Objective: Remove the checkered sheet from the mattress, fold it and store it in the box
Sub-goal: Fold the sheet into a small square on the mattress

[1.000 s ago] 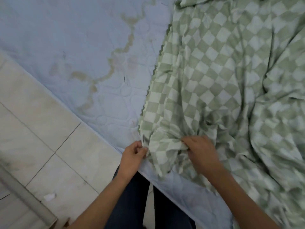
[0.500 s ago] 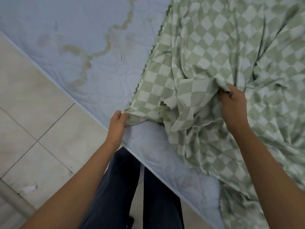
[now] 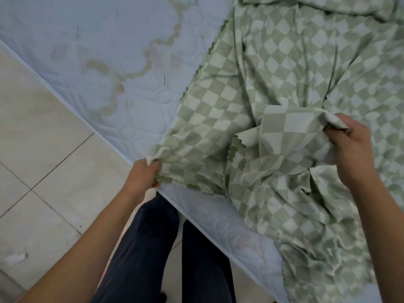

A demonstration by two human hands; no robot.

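Your left hand (image 3: 145,176) pinched a corner of the green-and-white checkered fabric sheet (image 3: 284,73) at the edge of the pale blue quilted mattress (image 3: 109,51), while your right hand (image 3: 352,149), gripping another bunch, had pulled away from it, stretching the cloth between them, likely ready for folding.

Both hands — left hand (image 3: 146,176), right hand (image 3: 352,149) — grip checkered sheet (image 3: 284,88) on mattress (image 3: 91,47).

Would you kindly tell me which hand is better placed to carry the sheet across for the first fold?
Probably the right hand: it holds a raised bunch of the checkered sheet, while the left hand grips a corner at the mattress edge.
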